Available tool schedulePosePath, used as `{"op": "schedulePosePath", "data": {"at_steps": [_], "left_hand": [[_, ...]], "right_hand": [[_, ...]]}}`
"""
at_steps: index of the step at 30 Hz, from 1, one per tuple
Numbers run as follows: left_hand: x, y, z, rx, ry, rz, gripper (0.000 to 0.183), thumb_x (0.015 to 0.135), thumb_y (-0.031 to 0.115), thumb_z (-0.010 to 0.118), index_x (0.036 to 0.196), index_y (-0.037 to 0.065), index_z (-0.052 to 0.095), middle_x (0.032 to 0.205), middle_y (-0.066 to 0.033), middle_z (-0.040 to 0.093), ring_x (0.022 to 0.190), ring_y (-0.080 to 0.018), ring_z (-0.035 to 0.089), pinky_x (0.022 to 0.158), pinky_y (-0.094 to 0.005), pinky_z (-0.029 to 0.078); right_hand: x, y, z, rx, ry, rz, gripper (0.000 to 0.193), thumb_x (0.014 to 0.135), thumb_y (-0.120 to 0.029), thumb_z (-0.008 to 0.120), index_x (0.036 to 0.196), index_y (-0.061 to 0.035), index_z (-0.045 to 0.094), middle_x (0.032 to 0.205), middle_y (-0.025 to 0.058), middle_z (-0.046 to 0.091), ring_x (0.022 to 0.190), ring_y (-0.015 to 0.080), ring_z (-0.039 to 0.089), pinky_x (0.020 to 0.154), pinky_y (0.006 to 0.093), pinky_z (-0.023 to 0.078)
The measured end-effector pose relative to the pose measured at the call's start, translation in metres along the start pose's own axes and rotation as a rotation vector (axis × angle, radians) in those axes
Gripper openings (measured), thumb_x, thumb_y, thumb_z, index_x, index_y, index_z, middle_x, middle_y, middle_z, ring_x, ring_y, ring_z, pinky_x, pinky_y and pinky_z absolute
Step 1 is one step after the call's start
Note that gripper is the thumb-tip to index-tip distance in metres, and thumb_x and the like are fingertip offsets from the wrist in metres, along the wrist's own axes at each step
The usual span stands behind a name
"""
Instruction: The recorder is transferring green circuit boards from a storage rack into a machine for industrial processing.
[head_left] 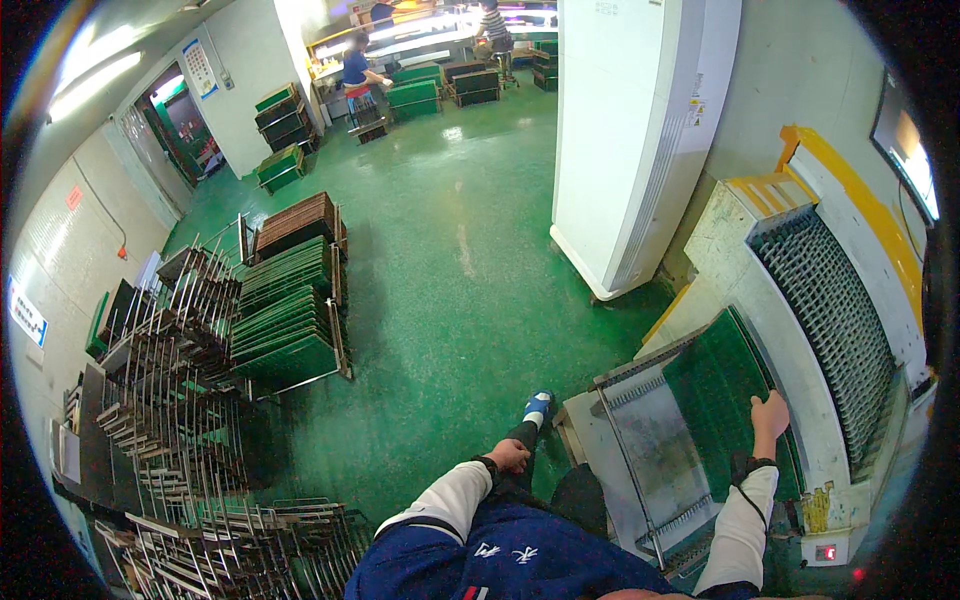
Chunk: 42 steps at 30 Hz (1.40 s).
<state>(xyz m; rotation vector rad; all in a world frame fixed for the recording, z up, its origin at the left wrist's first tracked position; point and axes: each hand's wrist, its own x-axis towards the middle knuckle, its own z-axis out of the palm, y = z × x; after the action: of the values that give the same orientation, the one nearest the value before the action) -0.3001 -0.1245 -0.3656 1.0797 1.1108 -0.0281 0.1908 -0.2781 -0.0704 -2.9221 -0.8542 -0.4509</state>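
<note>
My right hand (768, 412) is closed at the edge of a green circuit board panel (715, 385), its fingers pinched along the side nearest the machine. The panel stands in a slotted metal rack (640, 450) with a pale flat floor and toothed rails. My left hand (510, 455) is over my leg, well apart from the rack, with its fingers curled and nothing visible in them.
A machine with rows of rollers (830, 320) stands at the right, beside a tall white cabinet (625, 140). Racks of green panels (285, 320) and stacked metal racks (180, 420) fill the left. Two people sit on stools near a lit line at the back.
</note>
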Motion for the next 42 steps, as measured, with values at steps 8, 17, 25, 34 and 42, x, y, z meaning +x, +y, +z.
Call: {"op": "schedulePosePath", "data": {"at_steps": [8, 17, 25, 34, 42], "left_hand": [[-0.005, -0.004, -0.005, -0.014, 0.022, 0.003, 0.024, 0.086, 0.016, 0.06, 0.098, -0.005, 0.058, 0.075, -0.0125, 0.063, 0.062, -0.02, 0.063, 0.053, -0.0324, 0.053], [-0.03, 0.035, -0.002, 0.184, -0.001, 0.127, 0.021, 0.08, 0.016, 0.06, 0.093, -0.002, 0.063, 0.076, -0.0106, 0.065, 0.056, -0.0171, 0.062, 0.051, -0.03, 0.051], [-0.016, 0.012, -0.015, -0.136, -0.051, 0.044, 0.025, 0.083, 0.014, 0.062, 0.099, -0.005, 0.058, 0.078, -0.0128, 0.063, 0.061, -0.0213, 0.062, 0.055, -0.0317, 0.053], [-0.022, 0.027, -0.008, -0.107, -0.045, -0.001, 0.026, 0.081, 0.009, 0.063, 0.101, -0.007, 0.057, 0.074, -0.0125, 0.063, 0.061, -0.0222, 0.062, 0.055, -0.033, 0.054], [-0.005, 0.028, -0.007, 0.057, -0.07, -0.064, 0.026, 0.084, 0.013, 0.061, 0.102, -0.005, 0.057, 0.08, -0.0144, 0.064, 0.064, -0.0231, 0.063, 0.057, -0.0324, 0.053]], "right_hand": [[0.0, -0.019, -0.02, -0.015, -0.207, 0.087, 0.051, 0.074, -0.034, 0.07, 0.113, -0.0034, 0.058, 0.109, 0.0162, 0.062, 0.102, 0.0308, 0.059, 0.084, 0.0412, 0.047], [-0.002, 0.021, 0.008, 0.132, -0.015, -0.071, 0.041, 0.07, -0.036, 0.068, 0.097, -0.0056, 0.063, 0.093, 0.0192, 0.064, 0.089, 0.0371, 0.061, 0.076, 0.0468, 0.047], [0.024, 0.013, -0.046, 0.149, -0.1, -0.095, 0.035, 0.071, -0.036, 0.068, 0.091, -0.0073, 0.064, 0.091, 0.0173, 0.064, 0.092, 0.0354, 0.059, 0.077, 0.0464, 0.047], [0.025, 0.016, -0.104, 0.147, -0.05, -0.133, 0.033, 0.073, -0.035, 0.067, 0.094, -0.0094, 0.065, 0.089, 0.0166, 0.064, 0.089, 0.0339, 0.061, 0.074, 0.0452, 0.048], [0.038, 0.014, -0.154, 0.139, 0.002, -0.181, 0.032, 0.072, -0.035, 0.069, 0.086, -0.0072, 0.064, 0.082, 0.0154, 0.063, 0.082, 0.0341, 0.06, 0.069, 0.0465, 0.047]]}}
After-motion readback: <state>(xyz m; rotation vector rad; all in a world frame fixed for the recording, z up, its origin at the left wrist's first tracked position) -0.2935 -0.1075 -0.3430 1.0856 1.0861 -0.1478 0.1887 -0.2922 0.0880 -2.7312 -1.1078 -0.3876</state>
